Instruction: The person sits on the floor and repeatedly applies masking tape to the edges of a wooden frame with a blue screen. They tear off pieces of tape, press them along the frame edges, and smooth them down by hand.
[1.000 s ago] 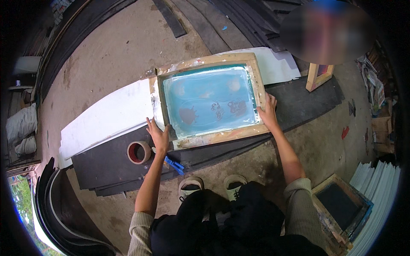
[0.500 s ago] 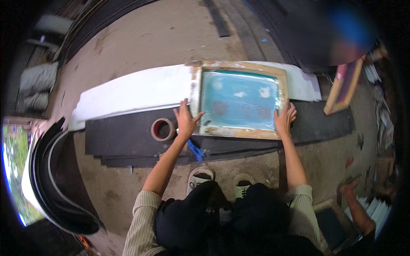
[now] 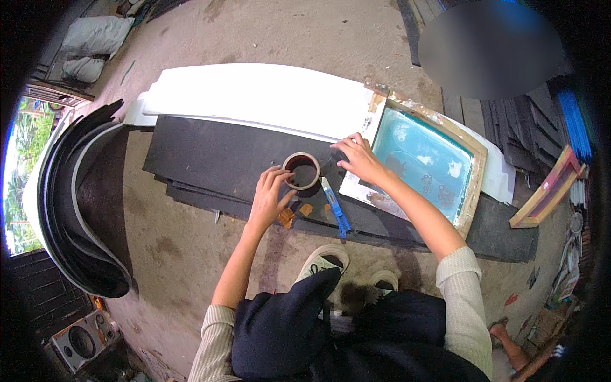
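Observation:
A roll of tape [image 3: 317, 172] lies on a dark sheet [image 3: 216, 137], its round hole facing up. My left hand [image 3: 267, 198] is at the roll's left side, fingers apart, fingertips at its rim; I cannot tell whether they press on it. To the right of the roll, my right hand [image 3: 361, 160] hovers with spread fingers and holds nothing, near the left border of a screen-printing frame [image 3: 472, 202]. This wooden frame has blue-green mesh with a few pale patches. A blue utility knife [image 3: 337, 211] rests between the roll and the frame, by small brown scraps [image 3: 286, 218].
A long white sheet [image 3: 254, 95] runs behind the dark one. Curled dark sheets [image 3: 70, 210] stand at left, a speaker [image 3: 81, 340] below them. Another wooden frame [image 3: 547, 191] leans at right. A blurred person is at upper right; another person's limb [image 3: 509, 347] shows at lower right.
Both hands have left the printing frame: my left hand has come to the tape roll, my right hand has moved left across the frame. The view has turned, shifting the frame rightward.

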Demonstrator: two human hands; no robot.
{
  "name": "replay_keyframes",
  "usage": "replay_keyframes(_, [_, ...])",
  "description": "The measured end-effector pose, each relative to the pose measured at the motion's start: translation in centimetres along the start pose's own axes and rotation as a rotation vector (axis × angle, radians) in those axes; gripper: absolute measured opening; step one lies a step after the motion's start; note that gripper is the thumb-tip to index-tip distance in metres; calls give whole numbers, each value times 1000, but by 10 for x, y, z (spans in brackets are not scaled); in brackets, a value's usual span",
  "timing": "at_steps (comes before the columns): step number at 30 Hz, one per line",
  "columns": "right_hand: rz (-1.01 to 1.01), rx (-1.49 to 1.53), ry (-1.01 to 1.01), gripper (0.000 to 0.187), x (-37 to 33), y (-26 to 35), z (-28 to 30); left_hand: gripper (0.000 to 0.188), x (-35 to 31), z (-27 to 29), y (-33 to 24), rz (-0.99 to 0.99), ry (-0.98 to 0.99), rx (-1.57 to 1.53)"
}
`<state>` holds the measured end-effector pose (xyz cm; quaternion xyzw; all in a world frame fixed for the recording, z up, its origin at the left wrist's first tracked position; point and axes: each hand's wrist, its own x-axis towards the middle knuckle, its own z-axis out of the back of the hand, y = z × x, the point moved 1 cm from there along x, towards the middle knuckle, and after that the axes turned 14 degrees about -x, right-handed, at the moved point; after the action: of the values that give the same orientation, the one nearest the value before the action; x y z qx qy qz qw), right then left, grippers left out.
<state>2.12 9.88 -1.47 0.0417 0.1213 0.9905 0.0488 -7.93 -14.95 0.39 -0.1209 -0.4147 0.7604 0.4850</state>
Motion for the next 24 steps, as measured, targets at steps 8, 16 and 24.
replay_keyframes(8, [-221, 246, 16, 18, 8, 10, -12, 27, 9, 2, 17, -102, 159, 69])
replay_keyframes(16, [-631, 661, 79, 15, -61, 2, 102, 35, 64, 1, -52, 27, 303, -591])
replay_keyframes(24, [-1008, 661, -309, 15, -215, -11, 117, 37, 96, -67, -141, -69, 531, -445])
